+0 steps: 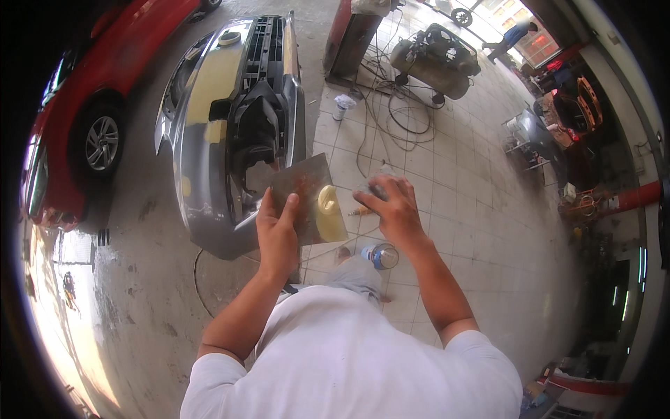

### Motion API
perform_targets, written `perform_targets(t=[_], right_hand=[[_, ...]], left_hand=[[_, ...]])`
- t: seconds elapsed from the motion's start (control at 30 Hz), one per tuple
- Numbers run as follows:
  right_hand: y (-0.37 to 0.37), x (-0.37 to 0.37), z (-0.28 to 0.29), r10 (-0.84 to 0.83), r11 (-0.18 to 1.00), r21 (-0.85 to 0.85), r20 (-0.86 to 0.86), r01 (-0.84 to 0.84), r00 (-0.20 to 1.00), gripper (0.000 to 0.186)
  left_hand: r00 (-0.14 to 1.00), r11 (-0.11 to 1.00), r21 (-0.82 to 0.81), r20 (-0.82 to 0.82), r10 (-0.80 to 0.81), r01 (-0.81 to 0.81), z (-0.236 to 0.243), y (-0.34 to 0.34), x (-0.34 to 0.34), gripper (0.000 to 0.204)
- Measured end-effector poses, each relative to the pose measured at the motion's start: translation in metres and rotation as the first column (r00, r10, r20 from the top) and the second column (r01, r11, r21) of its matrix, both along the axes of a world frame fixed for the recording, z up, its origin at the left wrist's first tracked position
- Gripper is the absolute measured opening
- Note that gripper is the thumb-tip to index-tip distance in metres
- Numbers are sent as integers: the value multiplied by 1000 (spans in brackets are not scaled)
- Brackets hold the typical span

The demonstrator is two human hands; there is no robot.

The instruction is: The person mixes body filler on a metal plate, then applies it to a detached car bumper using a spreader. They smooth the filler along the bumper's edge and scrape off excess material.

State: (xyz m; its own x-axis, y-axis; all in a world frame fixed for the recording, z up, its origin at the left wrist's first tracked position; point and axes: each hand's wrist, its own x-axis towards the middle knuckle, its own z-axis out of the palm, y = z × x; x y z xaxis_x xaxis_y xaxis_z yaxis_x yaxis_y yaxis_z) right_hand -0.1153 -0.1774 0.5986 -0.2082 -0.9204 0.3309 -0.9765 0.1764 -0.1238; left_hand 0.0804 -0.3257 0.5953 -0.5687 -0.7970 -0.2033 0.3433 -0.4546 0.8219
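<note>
My left hand (277, 241) grips the left edge of a flat square plate (310, 183), thumb on top. Near the plate's right edge sits a mound of yellow putty (328, 200), with a thinner yellow smear below it and reddish stains to its left. My right hand (401, 215) is just right of the plate, apart from it. Its fingers are curled around a small dark grey object that I cannot make out. Beyond the plate, to the left, lies a grey car bumper (202, 164) with yellow filler patches. A round tin (384, 256) stands on the floor below my right hand.
A red car (112, 77) is parked at the left. An air compressor (436, 61) with coiled hoses (410, 115) stands at the back on the tiled floor (481, 160). A white tub (343, 105) is near it. Another person (511, 40) is far off at the upper right.
</note>
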Motion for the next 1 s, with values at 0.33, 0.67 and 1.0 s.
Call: perform_targets(t=[0.33, 0.67, 1.0], right_hand=[[32, -106, 14, 95, 979, -195, 149, -65, 984, 57], [21, -247, 29, 191, 964, -209, 117, -164, 974, 56], [-53, -331, 37, 284, 933, -281, 197, -223, 938, 56]], left_hand=[[974, 865, -460, 0, 227, -202, -3, 7, -183, 22], [969, 739, -634, -78, 234, -230, 32, 5, -300, 28], [902, 753, -513, -115, 417, -413, 26, -50, -384, 27]])
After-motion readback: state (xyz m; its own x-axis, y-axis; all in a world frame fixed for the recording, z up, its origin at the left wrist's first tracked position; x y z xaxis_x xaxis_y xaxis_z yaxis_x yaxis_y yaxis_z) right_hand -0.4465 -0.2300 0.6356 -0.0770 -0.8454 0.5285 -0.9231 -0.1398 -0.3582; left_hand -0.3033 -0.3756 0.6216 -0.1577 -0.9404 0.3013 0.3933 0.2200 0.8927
